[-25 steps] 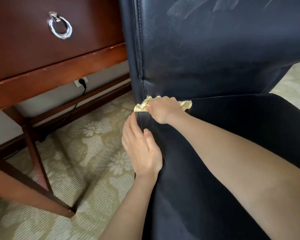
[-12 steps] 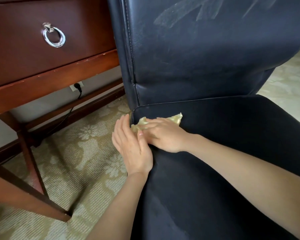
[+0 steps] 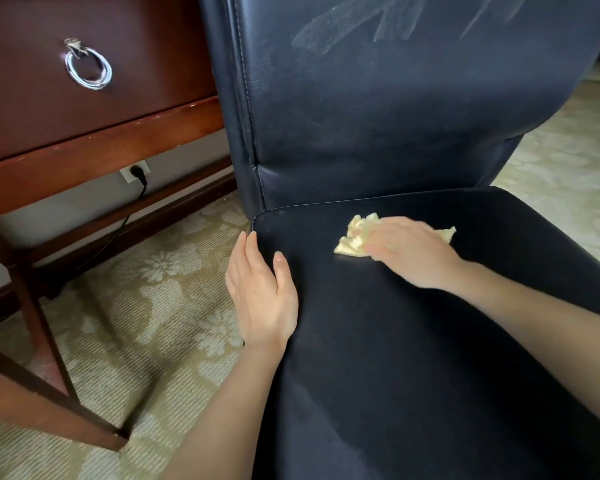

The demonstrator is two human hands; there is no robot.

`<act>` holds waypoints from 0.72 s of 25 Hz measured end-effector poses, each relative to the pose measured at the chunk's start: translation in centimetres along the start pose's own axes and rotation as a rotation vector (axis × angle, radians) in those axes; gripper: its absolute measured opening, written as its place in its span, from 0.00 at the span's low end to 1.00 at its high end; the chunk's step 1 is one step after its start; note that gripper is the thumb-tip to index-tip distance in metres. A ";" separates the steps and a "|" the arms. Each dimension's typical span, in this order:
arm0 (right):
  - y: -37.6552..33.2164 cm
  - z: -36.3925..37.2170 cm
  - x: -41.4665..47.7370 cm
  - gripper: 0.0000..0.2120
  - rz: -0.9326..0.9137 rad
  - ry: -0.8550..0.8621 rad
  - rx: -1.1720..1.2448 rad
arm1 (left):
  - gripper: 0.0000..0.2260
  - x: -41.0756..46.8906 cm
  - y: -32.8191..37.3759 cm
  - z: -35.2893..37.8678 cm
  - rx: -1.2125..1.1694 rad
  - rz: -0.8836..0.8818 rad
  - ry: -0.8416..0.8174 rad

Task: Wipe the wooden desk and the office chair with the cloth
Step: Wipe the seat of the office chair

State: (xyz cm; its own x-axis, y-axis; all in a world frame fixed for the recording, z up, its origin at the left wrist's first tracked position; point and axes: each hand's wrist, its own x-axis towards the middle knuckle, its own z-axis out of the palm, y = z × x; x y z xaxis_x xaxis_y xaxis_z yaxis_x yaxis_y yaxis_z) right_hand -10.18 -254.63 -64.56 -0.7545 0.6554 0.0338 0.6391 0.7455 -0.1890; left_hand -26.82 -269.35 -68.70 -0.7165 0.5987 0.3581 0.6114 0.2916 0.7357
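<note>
Sliding away from the seat's rear left corner, the right hand (image 3: 413, 254) has carried the yellow cloth (image 3: 355, 237) toward the middle of the office chair (image 3: 430, 375), near the fold where seat meets backrest (image 3: 378, 116). It lies flat over the crumpled cloth, fingers stretched out and pressing down rather than gripping, though motion blur softens the fingertips. The left hand (image 3: 262, 296) holds its place, open, at the seat's left edge, palm against the side and thumb on top, well apart from the cloth. The cloth's long axis runs left to right across the seat, bunched ahead of the fingers and trailing a corner toward the right. Most of the seat lies nearer the person and to the right of the hand, so the next strokes would likely run that way. Pale smears streak the backrest above. The wooden desk (image 3: 101, 133) stands at left.
</note>
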 end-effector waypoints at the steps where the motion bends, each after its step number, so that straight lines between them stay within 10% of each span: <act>1: 0.7 -0.1 0.5 0.13 0.045 0.015 -0.072 | 0.22 0.0 0.0 0.0 -0.001 -0.004 -0.002; 6: -0.4 0.7 5.0 0.13 0.079 0.078 -0.370 | 0.21 0.0 -0.1 0.2 -0.015 -0.012 -0.001; 18: -7.7 1.9 12.8 0.12 -0.015 -0.009 -0.123 | 0.21 0.2 0.0 0.5 0.062 0.021 -0.001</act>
State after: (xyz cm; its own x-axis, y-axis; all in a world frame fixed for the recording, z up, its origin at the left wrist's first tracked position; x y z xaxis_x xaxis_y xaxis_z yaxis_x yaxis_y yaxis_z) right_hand -24.99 -252.19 -64.55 -0.7651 0.6433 0.0271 0.6407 0.7649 -0.0671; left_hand -26.75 -268.81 -68.91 -0.7030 0.6062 0.3721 0.6458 0.3249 0.6909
